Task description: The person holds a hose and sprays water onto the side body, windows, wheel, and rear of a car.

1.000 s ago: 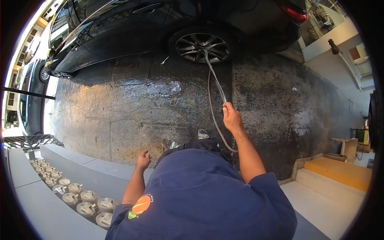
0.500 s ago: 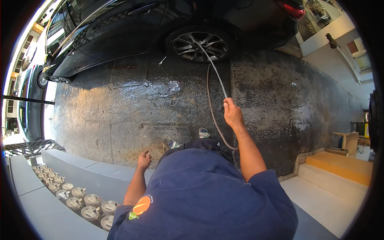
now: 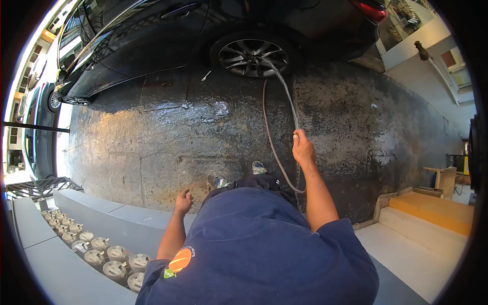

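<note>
While right hand [image 3: 303,148] clasps hose [image 3: 270,136], water [image 3: 290,96] hitting wheel [image 3: 253,58], left hand [image 3: 183,202] hangs loosely spread.

The top edge cuts off the black car [image 3: 137,71]. The right hand [image 3: 303,149] covers part of the hose [image 3: 268,127]; the shirt [image 3: 274,249] hides most of the trousers [image 3: 254,182].

One head-worn fisheye camera looks steeply down past the navy shirt [image 3: 259,244], which fills the near foreground; the hands [image 3: 303,150] lie farther out, the black car [image 3: 229,20] beyond them along the upper edge, and straight edges bend toward the rim
</note>
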The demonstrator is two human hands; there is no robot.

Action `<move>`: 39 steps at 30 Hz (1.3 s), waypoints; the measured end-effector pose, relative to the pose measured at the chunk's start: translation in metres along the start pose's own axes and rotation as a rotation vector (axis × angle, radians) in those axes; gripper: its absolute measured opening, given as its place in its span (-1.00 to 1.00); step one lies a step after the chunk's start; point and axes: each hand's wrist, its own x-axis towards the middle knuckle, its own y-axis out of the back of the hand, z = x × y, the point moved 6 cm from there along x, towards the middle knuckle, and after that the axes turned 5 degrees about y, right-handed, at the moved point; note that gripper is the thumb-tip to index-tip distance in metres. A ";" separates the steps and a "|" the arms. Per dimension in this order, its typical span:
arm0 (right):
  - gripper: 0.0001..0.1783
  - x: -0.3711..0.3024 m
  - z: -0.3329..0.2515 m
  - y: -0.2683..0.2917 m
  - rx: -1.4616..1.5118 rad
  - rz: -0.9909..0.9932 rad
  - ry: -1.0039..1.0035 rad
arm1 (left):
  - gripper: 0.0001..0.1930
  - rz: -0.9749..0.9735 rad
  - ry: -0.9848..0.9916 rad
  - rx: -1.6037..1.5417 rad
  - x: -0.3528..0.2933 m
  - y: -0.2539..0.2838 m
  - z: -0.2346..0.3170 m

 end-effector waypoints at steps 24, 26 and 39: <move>-0.79 0.009 0.006 -0.011 0.039 0.019 0.017 | -0.52 0.018 0.039 -0.058 -0.025 -0.006 0.001; -0.79 0.008 0.025 -0.003 0.006 0.059 -0.018 | -0.52 0.024 0.042 -0.056 -0.027 -0.006 -0.003; -0.81 -0.003 0.040 -0.017 -0.029 -0.122 -0.023 | -0.52 0.049 0.014 -0.060 -0.018 -0.006 -0.017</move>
